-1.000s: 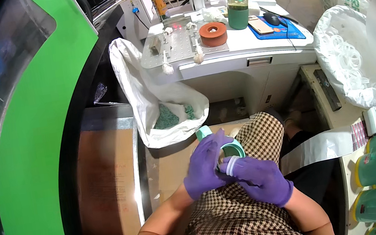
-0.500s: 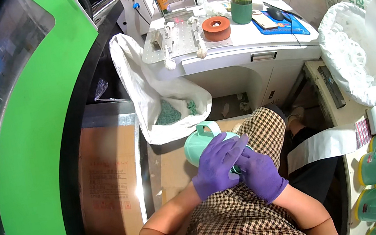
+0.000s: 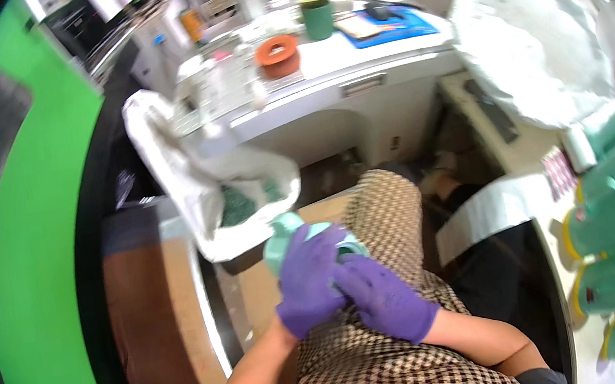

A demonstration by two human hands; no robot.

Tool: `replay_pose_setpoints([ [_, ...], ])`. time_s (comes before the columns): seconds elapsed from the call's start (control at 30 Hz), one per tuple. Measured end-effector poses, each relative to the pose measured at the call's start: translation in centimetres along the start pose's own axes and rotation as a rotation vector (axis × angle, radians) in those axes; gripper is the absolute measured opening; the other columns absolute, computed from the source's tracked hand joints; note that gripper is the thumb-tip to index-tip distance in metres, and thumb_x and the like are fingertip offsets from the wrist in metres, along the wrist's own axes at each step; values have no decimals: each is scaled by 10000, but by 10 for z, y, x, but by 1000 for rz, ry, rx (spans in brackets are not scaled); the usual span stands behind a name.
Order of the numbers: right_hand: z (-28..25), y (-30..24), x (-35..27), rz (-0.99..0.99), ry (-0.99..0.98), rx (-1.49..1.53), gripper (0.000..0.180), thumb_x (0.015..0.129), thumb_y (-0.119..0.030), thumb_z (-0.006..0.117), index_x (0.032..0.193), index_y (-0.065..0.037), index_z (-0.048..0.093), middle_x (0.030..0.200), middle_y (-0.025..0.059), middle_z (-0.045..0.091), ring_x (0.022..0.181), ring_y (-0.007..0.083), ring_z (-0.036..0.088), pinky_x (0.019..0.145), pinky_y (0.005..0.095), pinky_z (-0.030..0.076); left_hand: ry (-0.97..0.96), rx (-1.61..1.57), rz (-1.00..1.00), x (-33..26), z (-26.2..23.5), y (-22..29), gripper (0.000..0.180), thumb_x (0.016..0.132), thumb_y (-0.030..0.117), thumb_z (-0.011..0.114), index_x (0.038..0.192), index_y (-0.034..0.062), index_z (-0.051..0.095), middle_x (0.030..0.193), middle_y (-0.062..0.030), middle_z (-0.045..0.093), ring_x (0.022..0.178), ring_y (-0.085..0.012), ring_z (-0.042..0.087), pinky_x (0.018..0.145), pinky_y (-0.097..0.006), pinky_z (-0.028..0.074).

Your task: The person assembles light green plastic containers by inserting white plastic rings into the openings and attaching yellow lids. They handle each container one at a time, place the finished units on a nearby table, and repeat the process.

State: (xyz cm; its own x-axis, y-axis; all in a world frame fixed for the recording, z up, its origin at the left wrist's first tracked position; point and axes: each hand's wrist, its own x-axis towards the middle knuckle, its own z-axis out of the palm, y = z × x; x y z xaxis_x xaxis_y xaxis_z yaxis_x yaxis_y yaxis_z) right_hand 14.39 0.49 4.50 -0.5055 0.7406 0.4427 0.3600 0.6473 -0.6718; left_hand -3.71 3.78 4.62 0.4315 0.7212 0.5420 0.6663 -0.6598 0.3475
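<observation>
Above my lap is a pale green plastic jug (image 3: 275,250), tilted, with its round opening partly in view. My left hand (image 3: 311,278), in a purple glove, is closed round the jug's side and hides much of it. My right hand (image 3: 386,296), gloved alike, is closed at the jug's mouth, next to the left fingers. Its fingertips are blurred and partly covered, so whether they pinch anything small cannot be made out. A brown checked apron (image 3: 384,220) covers my lap beneath the jug.
Several green jugs (image 3: 609,216) stand on the right-hand bench beside a white paper strip (image 3: 480,217). A white sack (image 3: 207,216) with green scraps opens ahead on the left. The white desk (image 3: 398,53) carries an orange roll (image 3: 278,56) and a green-filled jar (image 3: 318,17). A green machine panel (image 3: 39,275) borders the left.
The view has swung to the right, so the surroundings sit further left. The jug has turned, showing more of its opening. Both hands stay at it.
</observation>
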Motion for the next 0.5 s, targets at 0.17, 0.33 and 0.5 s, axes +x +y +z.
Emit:
replay_pose_setpoints([
  [0.17, 15, 20, -13, 68, -9, 38, 533, 781, 71, 597, 1304, 7, 516, 1172, 225, 591, 1100, 407, 593, 955, 469, 492, -25, -13, 126, 12, 6, 2, 666, 702, 257, 817, 1284, 7, 613, 1227, -151, 690, 1126, -327, 663, 1132, -550, 389],
  [0.33, -22, 27, -29, -114, -10, 158, 433, 868, 20, 619, 1298, 10, 570, 1175, 223, 635, 1126, 380, 624, 965, 465, 513, -122, 86, 332, 19, -3, 14, 666, 713, 321, 824, 1305, 108, 606, 1217, -85, 688, 1098, -320, 675, 1130, -611, 360],
  [0.5, -141, 65, -84, 376, 802, -171, 159, 903, -41, 688, 1053, 12, 706, 1068, 121, 710, 991, 245, 679, 899, 343, 529, 77, 1208, 1170, -51, -1, 6, 638, 995, 361, 524, 1567, 183, 304, 1569, -13, 428, 1427, -168, 436, 1217, -485, 258],
])
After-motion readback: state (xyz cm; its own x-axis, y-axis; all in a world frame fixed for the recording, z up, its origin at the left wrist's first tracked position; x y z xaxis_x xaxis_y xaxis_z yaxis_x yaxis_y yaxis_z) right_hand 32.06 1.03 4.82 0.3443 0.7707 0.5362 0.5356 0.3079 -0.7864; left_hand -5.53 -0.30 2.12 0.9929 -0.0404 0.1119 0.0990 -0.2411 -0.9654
